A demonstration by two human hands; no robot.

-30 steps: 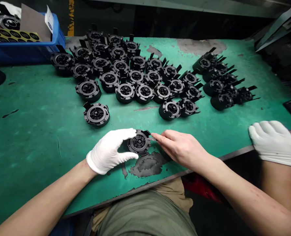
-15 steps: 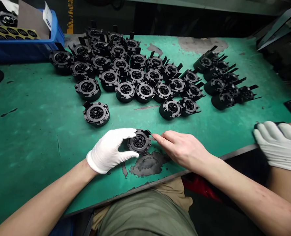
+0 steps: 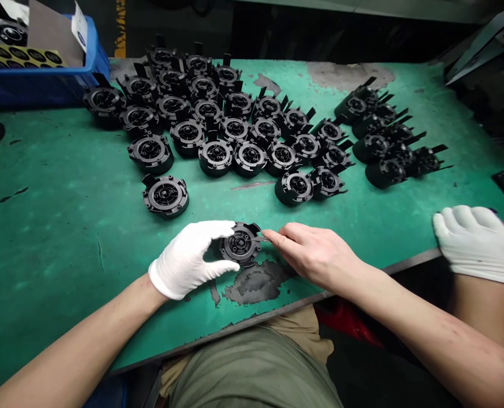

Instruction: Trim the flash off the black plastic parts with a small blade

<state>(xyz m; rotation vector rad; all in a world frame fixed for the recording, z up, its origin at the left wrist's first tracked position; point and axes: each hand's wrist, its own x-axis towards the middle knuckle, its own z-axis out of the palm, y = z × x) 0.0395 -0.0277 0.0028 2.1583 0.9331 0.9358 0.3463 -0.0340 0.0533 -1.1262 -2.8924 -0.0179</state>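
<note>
My left hand (image 3: 192, 258), in a white glove, grips a round black plastic housing (image 3: 240, 243) from its left side, thumb below and fingers above. The housing lies near the front edge of the green table, its ribbed face up. From the right, my bare right hand (image 3: 309, 249) is closed on thin metal tweezers (image 3: 262, 239), whose tip reaches over the housing's face. What the tip touches is too small to make out. Just beyond my left hand stands another black housing (image 3: 165, 195) with an upright tab.
Several more black housings (image 3: 234, 130) stand in a cluster behind, with a second group (image 3: 388, 136) at the right. A blue bin (image 3: 64, 88) holds stickers and parts at the back left. At the right edge rests a co-worker's gloved hand (image 3: 475, 243).
My hands and the housing between them stay almost in place. The co-worker's gloved hand has shifted slightly to the left.
</note>
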